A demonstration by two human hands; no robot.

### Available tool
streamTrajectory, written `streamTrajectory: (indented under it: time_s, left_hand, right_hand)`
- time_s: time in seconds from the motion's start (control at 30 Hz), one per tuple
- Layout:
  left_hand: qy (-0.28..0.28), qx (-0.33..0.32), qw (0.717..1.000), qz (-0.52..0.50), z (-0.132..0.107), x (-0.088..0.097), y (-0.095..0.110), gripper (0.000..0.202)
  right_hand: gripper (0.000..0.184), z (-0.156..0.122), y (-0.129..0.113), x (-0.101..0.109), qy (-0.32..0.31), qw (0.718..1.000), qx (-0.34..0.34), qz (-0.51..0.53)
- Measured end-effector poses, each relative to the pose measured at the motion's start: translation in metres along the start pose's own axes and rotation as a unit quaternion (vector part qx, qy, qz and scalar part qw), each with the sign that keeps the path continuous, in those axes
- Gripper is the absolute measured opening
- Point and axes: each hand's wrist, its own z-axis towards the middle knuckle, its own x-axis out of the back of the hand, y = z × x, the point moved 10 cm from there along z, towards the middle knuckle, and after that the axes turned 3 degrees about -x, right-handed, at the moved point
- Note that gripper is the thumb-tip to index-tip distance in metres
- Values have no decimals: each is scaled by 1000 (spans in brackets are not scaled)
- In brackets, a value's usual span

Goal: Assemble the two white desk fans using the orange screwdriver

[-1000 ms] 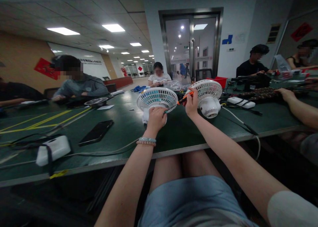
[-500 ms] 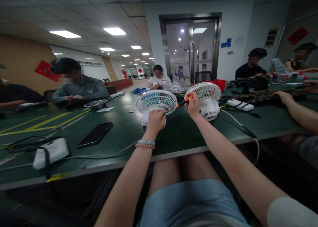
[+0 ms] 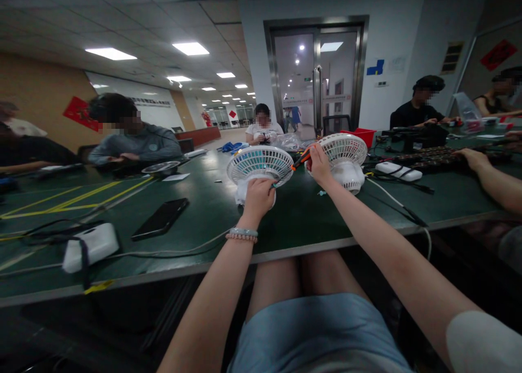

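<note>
A white desk fan with a round grille and pale blue blades stands before me, tilted face up. My left hand is closed around its lower housing, with a small teal bit showing at the fingertips. My right hand grips an orange-and-black hand tool; its exact kind is hard to make out. The tool's orange end is at the right rim of the grille; contact is unclear. Behind my right hand stands a second white fan. A small teal piece lies on the table beside my right forearm.
On the green table lie a black phone, a white power adapter with cables, and another white box at right. A red bin stands behind the fans. Several people sit around; a neighbour's hand is at right.
My right hand has turned the tool slightly; its orange end stays at the grille rim. The small teal piece on the table now shows beside my forearm. The view has shifted a little.
</note>
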Motion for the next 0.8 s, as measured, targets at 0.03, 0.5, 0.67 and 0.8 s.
streamTrajectory:
  time_s: [0.03, 0.5, 0.67, 0.8]
  left_hand:
    - [0, -2, 1000, 1, 0, 0, 0, 30]
    - [1, 10, 1000, 3, 0, 2, 1, 29]
    - [9, -2, 1000, 5, 1, 0, 0, 28]
    - [16, -7, 1000, -2, 1, 1, -1, 27]
  right_hand:
    - [41, 1, 4, -3, -17, 999, -11, 25]
    - [37, -9, 16, 5, -128, 978, -105, 125]
    - [45, -13, 24, 7, -117, 984, -116, 73]
    - [45, -16, 36, 5, -104, 973, -150, 140]
